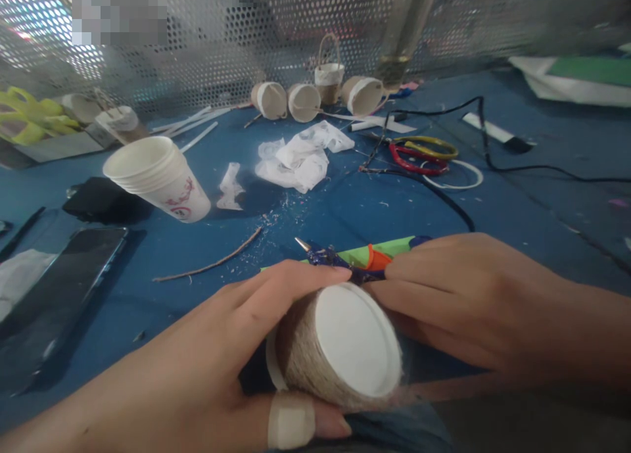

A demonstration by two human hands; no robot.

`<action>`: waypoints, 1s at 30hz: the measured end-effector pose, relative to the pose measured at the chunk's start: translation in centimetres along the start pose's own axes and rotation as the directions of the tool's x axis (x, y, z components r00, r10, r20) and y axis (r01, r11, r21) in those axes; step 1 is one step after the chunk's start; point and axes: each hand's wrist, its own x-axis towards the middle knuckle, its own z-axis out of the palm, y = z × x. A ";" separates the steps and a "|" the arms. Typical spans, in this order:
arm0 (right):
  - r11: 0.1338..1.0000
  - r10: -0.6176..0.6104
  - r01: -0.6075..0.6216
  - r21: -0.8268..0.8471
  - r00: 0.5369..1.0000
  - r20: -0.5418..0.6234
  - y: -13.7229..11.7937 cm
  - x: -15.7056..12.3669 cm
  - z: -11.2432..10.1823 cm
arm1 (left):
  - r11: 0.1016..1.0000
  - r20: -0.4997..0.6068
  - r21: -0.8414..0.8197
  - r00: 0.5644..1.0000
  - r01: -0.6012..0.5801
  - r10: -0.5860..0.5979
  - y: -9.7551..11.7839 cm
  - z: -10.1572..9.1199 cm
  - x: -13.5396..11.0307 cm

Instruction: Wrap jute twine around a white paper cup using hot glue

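Note:
A twine-wrapped paper cup (305, 354) lies tilted in my left hand (246, 334), its white base (357, 341) facing up and right. The left fingers curl over its top and the thumb, with a beige bandage (292, 420) on it, is underneath. Against the cup's right side is my right hand (453, 302), fingers bent and partly blurred; whatever they pinch is hidden. Just behind both hands rests a glue gun (328, 256) with a metal tip, dark blue body and orange trigger (378, 259). It lies on a light green strip (394, 246).
Stacked white paper cups (158, 177) stand left, near a phone (64, 295). Crumpled white paper (300, 157), a brown twine piece (211, 265) and scissors (419, 157) lie beyond. Several small wrapped cups (304, 102) sit by the perforated screen (207, 45). A black cord (428, 183) crosses the right.

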 end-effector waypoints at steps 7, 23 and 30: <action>0.994 -0.035 0.042 0.101 0.997 -0.070 0.0 0.5 -0.6 | 0.997 -0.025 0.072 0.999 -0.032 0.034 0.2 0.0 0.1; 0.996 -0.049 0.054 0.070 0.996 -0.068 0.2 0.3 -0.3 | 0.999 0.111 0.022 0.994 -0.029 0.026 -0.5 -0.5 0.0; 0.996 -0.040 0.046 0.079 0.996 -0.081 0.0 0.5 -0.6 | 1.000 0.137 -0.027 0.991 -0.005 0.009 -0.5 -0.5 0.2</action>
